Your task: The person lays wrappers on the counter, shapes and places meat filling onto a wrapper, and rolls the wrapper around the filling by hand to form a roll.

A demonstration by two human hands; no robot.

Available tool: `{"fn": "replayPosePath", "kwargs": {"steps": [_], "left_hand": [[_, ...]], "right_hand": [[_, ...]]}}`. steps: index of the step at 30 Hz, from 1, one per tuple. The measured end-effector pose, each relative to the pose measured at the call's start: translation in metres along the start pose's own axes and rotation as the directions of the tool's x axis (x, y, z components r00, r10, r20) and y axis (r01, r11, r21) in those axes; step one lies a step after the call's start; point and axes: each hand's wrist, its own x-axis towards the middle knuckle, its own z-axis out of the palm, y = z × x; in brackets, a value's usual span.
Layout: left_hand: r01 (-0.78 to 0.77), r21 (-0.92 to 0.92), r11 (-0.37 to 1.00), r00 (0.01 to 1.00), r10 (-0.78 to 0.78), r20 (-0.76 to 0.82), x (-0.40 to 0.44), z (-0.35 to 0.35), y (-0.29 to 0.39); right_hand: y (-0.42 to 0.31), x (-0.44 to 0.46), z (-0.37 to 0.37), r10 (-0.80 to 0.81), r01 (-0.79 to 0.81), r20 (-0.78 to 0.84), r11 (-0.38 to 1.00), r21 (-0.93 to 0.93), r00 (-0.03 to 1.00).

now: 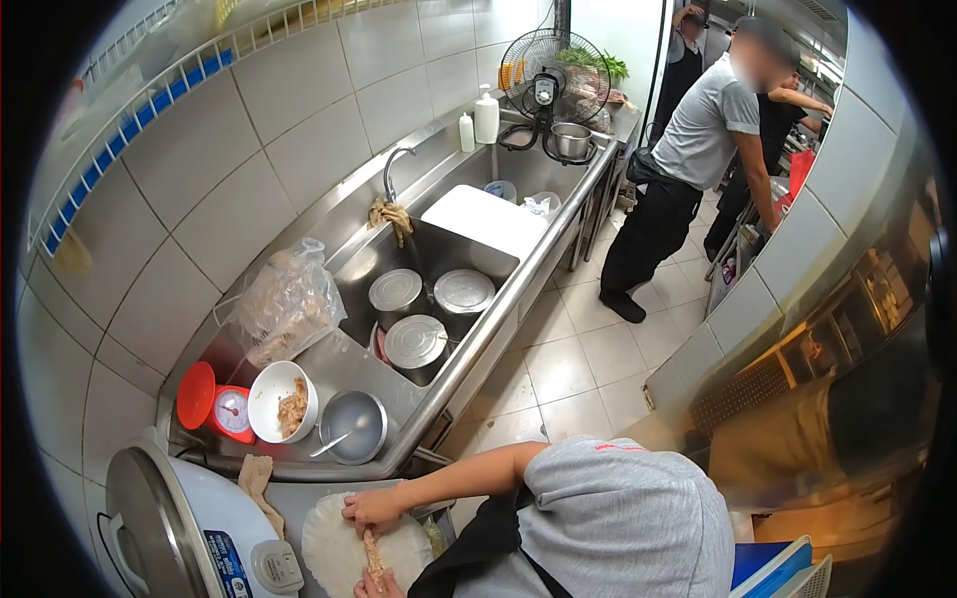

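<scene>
A round white wrapper sheet (324,533) lies flat on the counter at the bottom of the view. Across it runs a narrow strip of pinkish-brown minced filling (373,551). My right hand (375,509) is at the upper end of this strip, fingers bent and closed together on the filling. At the lower end, my left hand (380,586) has its fingertips pressed together on the strip; the frame edge and my apron hide part of it. A white bowl with more filling (291,402) stands beyond the sheet, beside a metal bowl with a spoon (354,427).
A large rice cooker (184,528) stands left of the sheet. Behind are a red kitchen scale (231,411), a plastic bag (287,299) and a sink with lidded pots (416,342). A fan (544,92) is farther back. A co-worker (688,149) stands in the aisle.
</scene>
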Motion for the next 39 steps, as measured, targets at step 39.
{"fn": "replayPosePath", "kwargs": {"steps": [39], "left_hand": [[0.176,-0.068,0.982,0.975,-0.164,0.151,0.054,0.003,0.061]], "right_hand": [[0.005,0.001,0.007,0.033,-0.034,0.032,0.999,0.039,0.999]]}}
